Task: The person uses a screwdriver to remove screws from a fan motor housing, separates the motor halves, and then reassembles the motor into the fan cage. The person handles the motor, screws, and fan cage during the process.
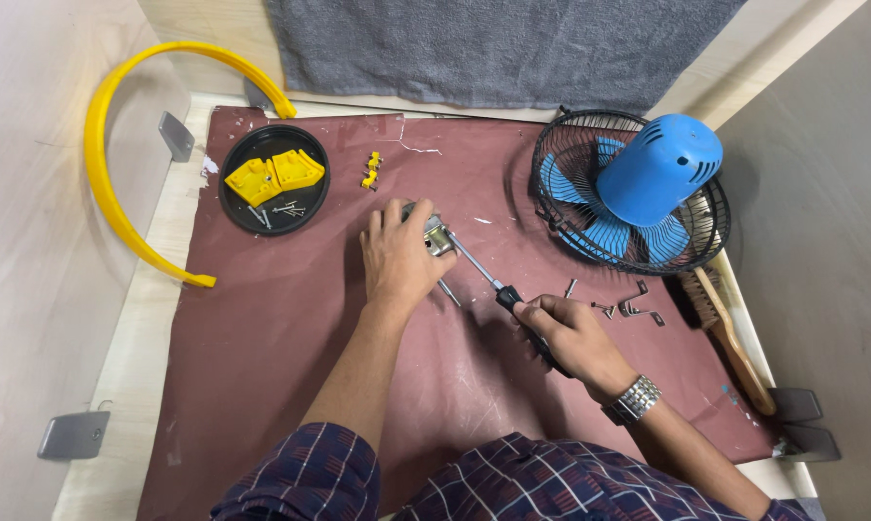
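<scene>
The left hand [397, 259] is clamping a small metal part [437, 237] against the maroon mat [262, 347] at centre. The right hand [569, 333], at four o'clock, is gripping a screwdriver [484, 275] whose tip is meeting the part. The blue fan [638, 188] is lying at two o'clock.

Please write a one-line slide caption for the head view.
Left hand steadies a small metal part while right hand drives a screwdriver into it, beside a blue fan.

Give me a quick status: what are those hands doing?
Left hand clamped on small metal part. Right hand grips screwdriver, tip at the part. Loose brackets beside right hand, not in the way.
</scene>
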